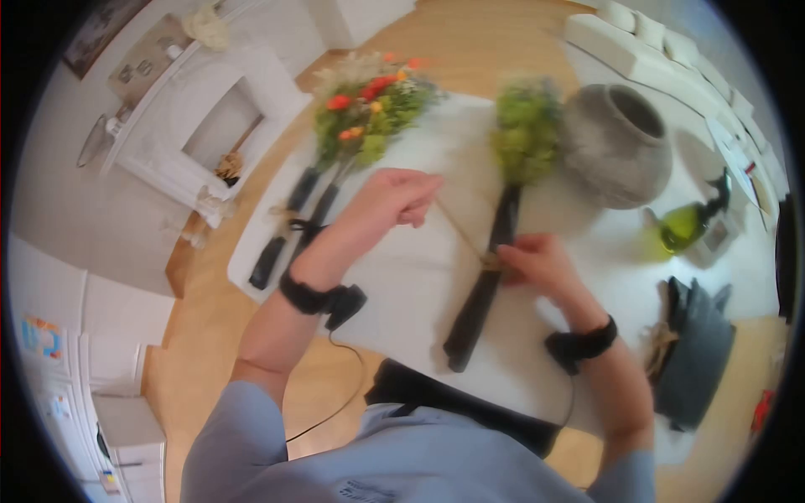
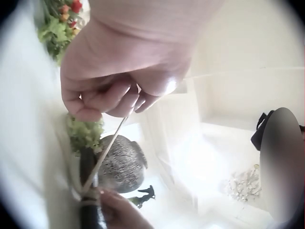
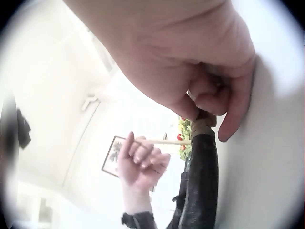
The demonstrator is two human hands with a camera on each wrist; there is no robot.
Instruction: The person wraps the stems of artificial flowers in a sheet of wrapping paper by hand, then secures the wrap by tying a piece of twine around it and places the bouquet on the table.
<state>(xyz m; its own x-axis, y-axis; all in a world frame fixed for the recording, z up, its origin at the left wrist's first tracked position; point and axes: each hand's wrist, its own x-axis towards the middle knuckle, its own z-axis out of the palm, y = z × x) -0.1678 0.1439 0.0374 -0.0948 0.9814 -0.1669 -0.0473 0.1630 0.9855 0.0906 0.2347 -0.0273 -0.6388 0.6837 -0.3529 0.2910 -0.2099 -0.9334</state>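
Observation:
A bouquet of green foliage (image 1: 527,138) lies on the white table, its stems in a black wrap (image 1: 474,318). Twine (image 1: 459,225) circles the wrap midway and stretches straight from there to my left hand (image 1: 381,205). Curled fingers of that hand grip the twine's far length, raised to the left of the bouquet. My right hand (image 1: 541,264) pinches the bouquet at the twine band (image 3: 202,128), as the right wrist view shows close up. Part of the band is hidden behind the fingertips.
Two bouquets with red and orange flowers (image 1: 377,105) lie at the left. At the right stand a grey textured vase (image 1: 616,151) and a green spray bottle (image 1: 681,228). Dark folded material (image 1: 698,360) sits near the right edge. Cables trail from both wrist cameras.

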